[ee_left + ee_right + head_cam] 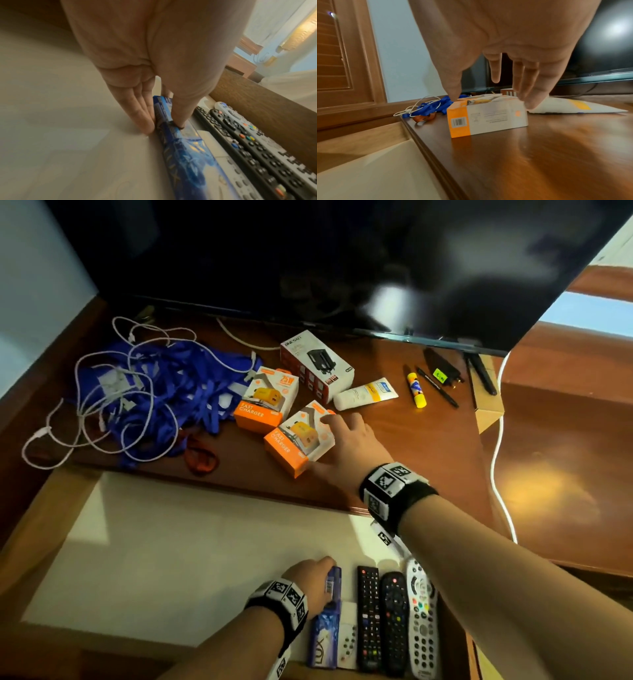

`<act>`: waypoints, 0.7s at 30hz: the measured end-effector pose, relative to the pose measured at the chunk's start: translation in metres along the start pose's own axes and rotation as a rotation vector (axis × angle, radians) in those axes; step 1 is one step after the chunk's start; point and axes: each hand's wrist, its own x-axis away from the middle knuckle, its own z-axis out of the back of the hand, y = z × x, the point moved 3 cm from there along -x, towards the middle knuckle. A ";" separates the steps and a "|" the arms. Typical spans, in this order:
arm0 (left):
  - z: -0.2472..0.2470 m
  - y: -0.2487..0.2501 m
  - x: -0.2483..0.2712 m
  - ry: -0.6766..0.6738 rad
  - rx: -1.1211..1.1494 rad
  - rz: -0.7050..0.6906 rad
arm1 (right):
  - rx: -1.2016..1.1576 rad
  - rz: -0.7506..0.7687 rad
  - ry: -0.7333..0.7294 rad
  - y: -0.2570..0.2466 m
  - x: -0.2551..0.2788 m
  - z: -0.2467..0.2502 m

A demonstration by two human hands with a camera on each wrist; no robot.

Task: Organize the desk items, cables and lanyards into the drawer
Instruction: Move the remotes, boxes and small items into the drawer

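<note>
An orange-and-white charger box (pixel 298 440) (pixel 488 116) lies near the desk's front edge. My right hand (pixel 334 440) (pixel 491 100) hovers over it, thumb and straight fingers spread across its two ends, and the box still rests on the wood. In the open drawer (pixel 171 559), my left hand (pixel 325 566) (pixel 163 126) pinches a blue soap box (pixel 325 635) (pixel 185 155) between flat fingers and thumb, beside three remotes (pixel 394 621). Blue lanyards (pixel 178 385) (pixel 435 106) tangled with white cables (pixel 102 392) lie at the desk's left.
On the desk are a second charger box (pixel 263 398), a black-and-white adapter box (pixel 315 364), a cream tube (pixel 366 393), a glue stick (pixel 416 390), a pen (pixel 438 388) and a red band (pixel 200 457). The TV (pixel 308 251) overhangs the back. A cardboard box (pixel 489 412) sits far right.
</note>
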 end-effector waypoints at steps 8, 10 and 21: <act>0.015 0.003 0.010 0.031 -0.044 0.030 | 0.076 -0.081 -0.127 -0.025 -0.028 -0.017; 0.033 0.001 0.024 0.063 -0.026 0.052 | 0.056 -0.093 -0.123 -0.021 -0.030 -0.020; 0.264 -0.019 0.097 0.845 0.193 0.248 | -0.014 0.070 -0.071 -0.008 0.049 -0.038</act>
